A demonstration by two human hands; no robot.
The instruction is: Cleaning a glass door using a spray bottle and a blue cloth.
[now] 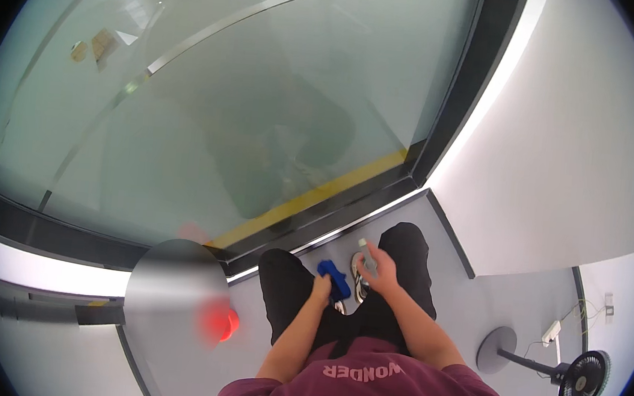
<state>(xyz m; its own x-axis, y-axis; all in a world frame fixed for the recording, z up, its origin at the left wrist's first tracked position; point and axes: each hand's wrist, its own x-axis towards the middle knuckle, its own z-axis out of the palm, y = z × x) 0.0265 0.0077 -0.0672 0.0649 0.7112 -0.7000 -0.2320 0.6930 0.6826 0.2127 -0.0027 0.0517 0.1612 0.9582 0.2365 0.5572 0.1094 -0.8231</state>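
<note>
My left hand (321, 290) is closed on a blue cloth (335, 279), held between my knees above the shoes. Just right of it, my right hand (383, 271) grips a small pale bottle (368, 257) with a light cap, tilted with the cap end away from me. The bottle and the cloth are apart. My fingers partly cover the bottle, and its contents cannot be told. Beyond my knees stands a large glass panel (279, 110) with a yellow strip (317, 192) along its lower edge.
A round grey tabletop or stool top (178, 293) is at the left, beside a red object (231, 325), partly blurred. A standing fan (583, 382) with a round base is at the right, near a white power strip (551, 333) and cables. A white wall (554, 134) rises at the right.
</note>
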